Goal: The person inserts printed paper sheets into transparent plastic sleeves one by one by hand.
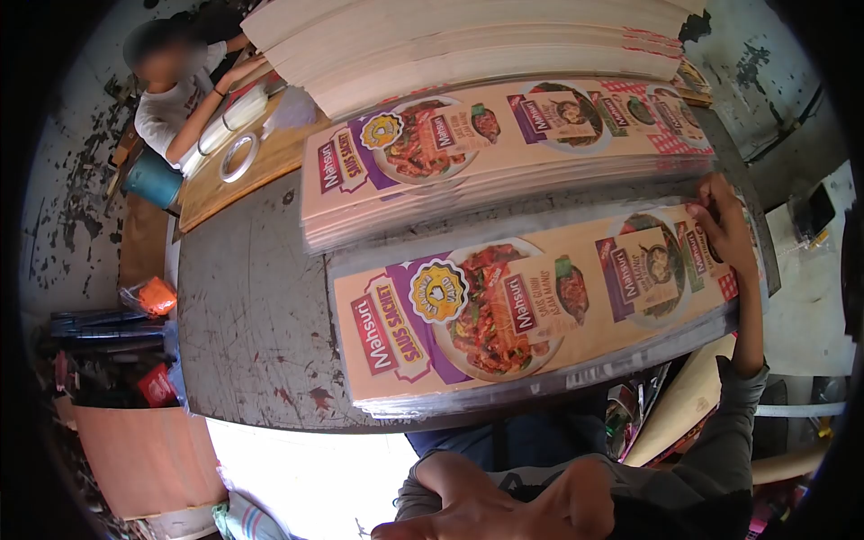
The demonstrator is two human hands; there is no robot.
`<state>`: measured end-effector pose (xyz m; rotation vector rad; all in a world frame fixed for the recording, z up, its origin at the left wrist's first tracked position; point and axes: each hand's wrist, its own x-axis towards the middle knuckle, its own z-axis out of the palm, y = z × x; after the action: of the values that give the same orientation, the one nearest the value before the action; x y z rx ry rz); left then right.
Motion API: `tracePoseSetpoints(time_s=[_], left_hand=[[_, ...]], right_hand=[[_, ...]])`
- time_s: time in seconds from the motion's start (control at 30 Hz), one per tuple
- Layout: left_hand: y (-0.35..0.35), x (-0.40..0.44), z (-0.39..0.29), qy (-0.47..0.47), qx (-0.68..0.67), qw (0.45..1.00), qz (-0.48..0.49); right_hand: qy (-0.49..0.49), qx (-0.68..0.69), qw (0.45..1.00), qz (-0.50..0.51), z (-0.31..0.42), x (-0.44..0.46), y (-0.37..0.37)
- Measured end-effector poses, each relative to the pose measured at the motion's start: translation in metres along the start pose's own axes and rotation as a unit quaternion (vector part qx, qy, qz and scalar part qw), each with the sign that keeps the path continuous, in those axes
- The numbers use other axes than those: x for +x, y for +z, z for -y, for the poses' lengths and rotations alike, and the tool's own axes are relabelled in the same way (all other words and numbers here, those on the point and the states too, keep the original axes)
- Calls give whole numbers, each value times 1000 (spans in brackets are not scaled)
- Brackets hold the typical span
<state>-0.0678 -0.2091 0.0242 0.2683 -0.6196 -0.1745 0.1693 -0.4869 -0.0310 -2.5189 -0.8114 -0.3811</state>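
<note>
In front of me lies a stack of long printed food banners (576,297) in clear plastic, marked "Mahsuri" and showing pictures of dishes. My right hand (720,225) is at its far right corner, fingers bent and pressed together over the edge of the top banner. How many layers it grips is hidden. Close to the camera, at the bottom of the view, my left hand (522,515) is raised above my lap, away from the banners. Its fingers run out of the frame. A second stack of the same banners (504,144) lies just behind the first.
Tall piles of pale sheets (468,45) stand behind the banners. At the far left, another person (175,99) sits by a wooden board (234,198) with a tape roll (238,157) on it. The scratched grey table (243,333) has its rounded edge near me. A blue bucket (151,178) stands left.
</note>
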Motion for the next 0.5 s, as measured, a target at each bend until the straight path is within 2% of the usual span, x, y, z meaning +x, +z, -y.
tracePoseSetpoints(time_s=[0.23,0.33,0.37,0.43,0.5], left_hand=[[-14,4,27,158,-56,981,100],[-12,3,22,161,-74,981,80],[-7,7,6,79,-45,995,48],[-6,7,4,-2,-14,1000,16],[-10,3,18,96,3,995,24]], right_hand=[[12,5,1000,0,-2,-2,3],[14,15,1000,-8,-3,-2,2],[14,10,1000,-3,-3,-2,1],[12,5,1000,1,-2,0,1],[1,7,1000,0,-1,1,1]])
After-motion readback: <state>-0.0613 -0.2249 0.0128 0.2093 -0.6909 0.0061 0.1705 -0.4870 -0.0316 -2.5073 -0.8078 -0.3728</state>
